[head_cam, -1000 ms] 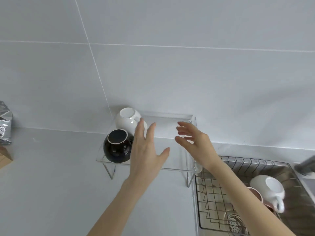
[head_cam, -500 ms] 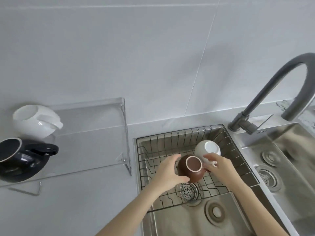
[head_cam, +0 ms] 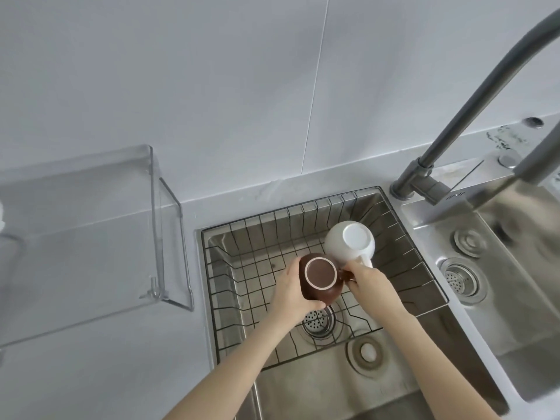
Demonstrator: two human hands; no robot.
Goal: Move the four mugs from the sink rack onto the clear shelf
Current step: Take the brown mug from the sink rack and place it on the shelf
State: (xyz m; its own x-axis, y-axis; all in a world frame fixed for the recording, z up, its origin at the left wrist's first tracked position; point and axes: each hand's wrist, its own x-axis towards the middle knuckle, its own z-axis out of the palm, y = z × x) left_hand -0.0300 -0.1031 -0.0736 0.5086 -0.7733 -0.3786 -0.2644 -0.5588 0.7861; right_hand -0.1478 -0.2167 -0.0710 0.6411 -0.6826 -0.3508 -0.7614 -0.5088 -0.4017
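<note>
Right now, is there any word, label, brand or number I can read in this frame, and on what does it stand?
A small dark marking on the steel ledge by the faucet base: too small and blurred to read.
Brown mug, white mug, clear shelf, wire rack: no text visible.

Both hands [head_cam: 291,286] round brown mug [head_cam: 321,277] over sink rack [head_cam: 272,225]

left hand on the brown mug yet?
Touching. Head view: left hand wraps the brown mug body, fingers flush against its side, no gap.
</note>
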